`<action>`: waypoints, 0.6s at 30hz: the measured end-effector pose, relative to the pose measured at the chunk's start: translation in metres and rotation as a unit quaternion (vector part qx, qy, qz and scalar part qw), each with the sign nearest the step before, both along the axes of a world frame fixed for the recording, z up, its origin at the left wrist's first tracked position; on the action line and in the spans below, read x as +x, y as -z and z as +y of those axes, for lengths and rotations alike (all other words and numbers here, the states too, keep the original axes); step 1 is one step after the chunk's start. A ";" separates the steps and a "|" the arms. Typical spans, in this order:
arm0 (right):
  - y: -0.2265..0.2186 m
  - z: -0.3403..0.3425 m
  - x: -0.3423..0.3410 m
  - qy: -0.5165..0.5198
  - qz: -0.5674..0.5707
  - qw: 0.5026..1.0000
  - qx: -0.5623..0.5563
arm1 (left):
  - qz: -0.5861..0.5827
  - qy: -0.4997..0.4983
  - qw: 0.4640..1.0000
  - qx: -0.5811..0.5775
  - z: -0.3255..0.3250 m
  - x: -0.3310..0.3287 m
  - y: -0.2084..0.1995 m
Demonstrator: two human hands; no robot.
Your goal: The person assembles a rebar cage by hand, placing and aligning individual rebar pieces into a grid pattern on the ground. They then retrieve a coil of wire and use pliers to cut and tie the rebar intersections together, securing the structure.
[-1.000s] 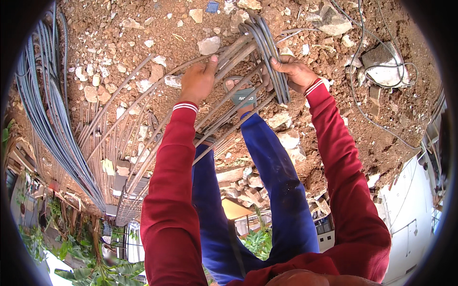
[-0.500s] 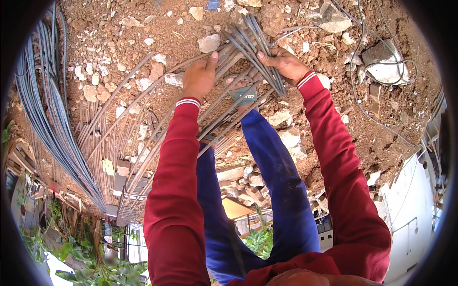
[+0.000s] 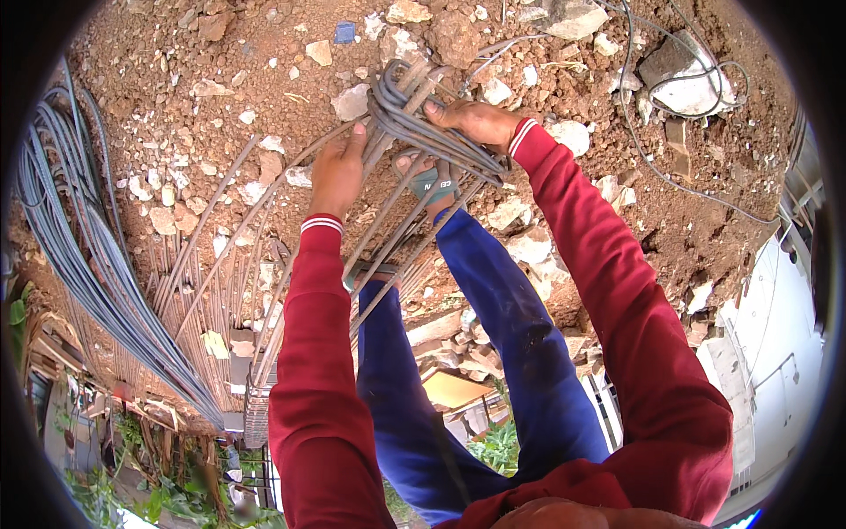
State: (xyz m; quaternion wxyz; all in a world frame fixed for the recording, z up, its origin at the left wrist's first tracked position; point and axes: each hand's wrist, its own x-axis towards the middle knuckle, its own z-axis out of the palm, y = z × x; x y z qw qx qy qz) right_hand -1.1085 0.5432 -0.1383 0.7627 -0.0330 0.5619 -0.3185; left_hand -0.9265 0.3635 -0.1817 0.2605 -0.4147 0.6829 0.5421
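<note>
My right hand (image 3: 471,122) is closed on a bundle of bent steel stirrups (image 3: 467,152), whose curved ends lie over the far end of some long steel bars (image 3: 374,220). My left hand (image 3: 337,172) is on those long bars, to the left of the bundle, thumb pointing away from me; its other fingers curl down and are mostly hidden. The bars slant toward me on the left, passing my sandalled foot (image 3: 432,181). Both of my arms are in red sleeves.
A large coil of grey steel rod (image 3: 88,238) lies at the left. Pale stones (image 3: 351,103) are scattered over reddish soil. Loose black cable (image 3: 630,115) loops past a concrete chunk (image 3: 696,79) at the far right. Broken rubble (image 3: 476,353) lies behind my legs.
The stirrup bundle in my right hand has turned, and its curved ends now sit over the long bars. Both hands appear a little further left in the view.
</note>
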 end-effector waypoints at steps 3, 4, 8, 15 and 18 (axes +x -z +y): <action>0.002 -0.008 0.015 0.048 0.044 0.998 0.023 | 0.008 -0.024 1.000 0.008 0.002 -0.002 -0.006; 0.004 -0.007 0.017 0.063 0.048 0.997 0.022 | 0.022 -0.036 0.999 -0.009 0.002 -0.005 -0.008; 0.011 -0.005 0.030 0.106 -0.039 0.992 0.054 | -0.009 -0.052 0.998 -0.022 -0.003 -0.008 -0.015; 0.008 -0.012 0.046 0.130 -0.083 0.986 0.063 | -0.078 -0.049 0.994 0.054 -0.020 -0.006 -0.003; 0.006 -0.018 0.063 0.082 0.193 0.977 0.027 | -0.035 -0.081 0.991 0.099 -0.022 -0.002 0.006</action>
